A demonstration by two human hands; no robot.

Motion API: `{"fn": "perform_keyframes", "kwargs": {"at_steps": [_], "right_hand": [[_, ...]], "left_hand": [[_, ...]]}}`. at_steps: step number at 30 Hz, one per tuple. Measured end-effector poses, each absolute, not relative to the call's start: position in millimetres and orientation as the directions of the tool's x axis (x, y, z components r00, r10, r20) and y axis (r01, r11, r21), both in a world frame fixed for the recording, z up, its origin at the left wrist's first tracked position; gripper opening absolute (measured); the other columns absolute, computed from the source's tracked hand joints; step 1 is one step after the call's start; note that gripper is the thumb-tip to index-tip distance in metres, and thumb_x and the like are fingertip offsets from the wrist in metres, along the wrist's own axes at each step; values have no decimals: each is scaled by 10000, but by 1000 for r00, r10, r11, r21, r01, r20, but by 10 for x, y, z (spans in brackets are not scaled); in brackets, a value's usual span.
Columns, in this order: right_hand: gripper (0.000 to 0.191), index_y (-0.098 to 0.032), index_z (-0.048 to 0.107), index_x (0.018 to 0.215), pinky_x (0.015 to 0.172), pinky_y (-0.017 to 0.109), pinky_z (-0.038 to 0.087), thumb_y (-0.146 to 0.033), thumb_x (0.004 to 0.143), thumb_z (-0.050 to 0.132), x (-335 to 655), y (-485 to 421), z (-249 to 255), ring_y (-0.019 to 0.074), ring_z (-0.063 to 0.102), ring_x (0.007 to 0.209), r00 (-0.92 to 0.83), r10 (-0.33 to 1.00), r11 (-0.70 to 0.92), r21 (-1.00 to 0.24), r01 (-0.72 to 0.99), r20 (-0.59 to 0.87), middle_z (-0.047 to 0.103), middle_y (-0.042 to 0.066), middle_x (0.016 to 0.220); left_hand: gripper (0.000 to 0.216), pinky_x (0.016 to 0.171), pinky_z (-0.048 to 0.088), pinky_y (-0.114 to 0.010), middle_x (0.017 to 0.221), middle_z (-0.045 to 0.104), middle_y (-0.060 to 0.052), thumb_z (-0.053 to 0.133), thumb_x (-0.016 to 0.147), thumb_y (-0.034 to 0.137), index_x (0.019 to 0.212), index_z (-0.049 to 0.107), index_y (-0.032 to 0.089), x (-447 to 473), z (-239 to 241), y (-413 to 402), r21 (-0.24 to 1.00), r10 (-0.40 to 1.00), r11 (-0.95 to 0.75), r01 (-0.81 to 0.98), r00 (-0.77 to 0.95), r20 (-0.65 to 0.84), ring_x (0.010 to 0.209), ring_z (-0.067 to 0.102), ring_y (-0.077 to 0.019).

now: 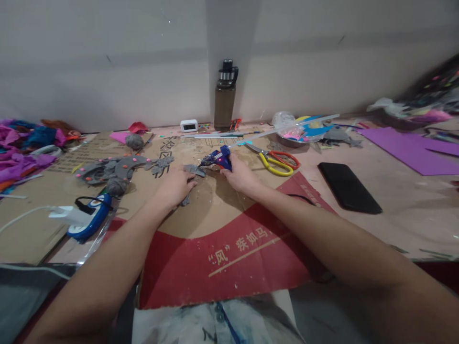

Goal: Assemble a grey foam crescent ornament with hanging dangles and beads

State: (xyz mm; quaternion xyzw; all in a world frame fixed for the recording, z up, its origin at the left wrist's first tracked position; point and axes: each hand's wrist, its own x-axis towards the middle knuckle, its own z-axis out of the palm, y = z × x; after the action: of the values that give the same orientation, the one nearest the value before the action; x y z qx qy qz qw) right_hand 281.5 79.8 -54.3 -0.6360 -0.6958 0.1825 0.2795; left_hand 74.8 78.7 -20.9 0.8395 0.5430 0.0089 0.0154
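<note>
My right hand (242, 176) is closed round the handle of a blue hot glue gun (223, 154). A long clear glue stick (265, 136) sticks out of its back, and its nozzle points left. Just beyond the nozzle my left hand (175, 185) is closed on a small grey felt-like piece (195, 170); its fingertips rest at the piece's near edge. More grey scraps (185, 200) show under that hand. Both hands are above a brown and red cardboard sheet (201, 220). Left of them lies a grey curved shape (114, 169) with pink and orange dots.
Scissors (276, 162) with yellow and red handles lie right of the glue gun. Further right is a black phone (349, 187). A bottle (225, 102) and small white clock (189, 126) stand by the wall. A blue power strip (89, 220) sits at left, a bowl (292, 139) behind the scissors.
</note>
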Motion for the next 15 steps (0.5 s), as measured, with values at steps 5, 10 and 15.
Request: {"fn": "perform_keyframes", "kwargs": {"at_steps": [5,10,15], "right_hand": [[268,-176,500,1064,716,343,464,-288,820,514,2807,800,-555,257,618,868,-39,985,138,-627,767,169,657,121,984],[291,-171,488,1079,703,350,462,-302,821,511,2788,816,-580,264,623,841,-63,985,148,-589,794,162,661,130,959],[273,-172,472,1087,712,348,462,-287,841,473,2778,789,-586,256,630,849,-51,983,140,-552,822,174,662,137,973]], "left_hand": [[332,847,459,-342,1018,633,-129,493,880,351,1038,727,178,732,-233,804,25,902,-432,901,432,19,969,585,-251],[341,844,453,-350,1044,628,-145,486,886,344,1059,718,163,738,-232,805,44,905,-426,904,426,3,971,587,-254],[338,862,446,-337,1051,627,-140,492,885,343,1075,712,169,752,-215,790,41,911,-412,910,412,-3,980,580,-246]]}}
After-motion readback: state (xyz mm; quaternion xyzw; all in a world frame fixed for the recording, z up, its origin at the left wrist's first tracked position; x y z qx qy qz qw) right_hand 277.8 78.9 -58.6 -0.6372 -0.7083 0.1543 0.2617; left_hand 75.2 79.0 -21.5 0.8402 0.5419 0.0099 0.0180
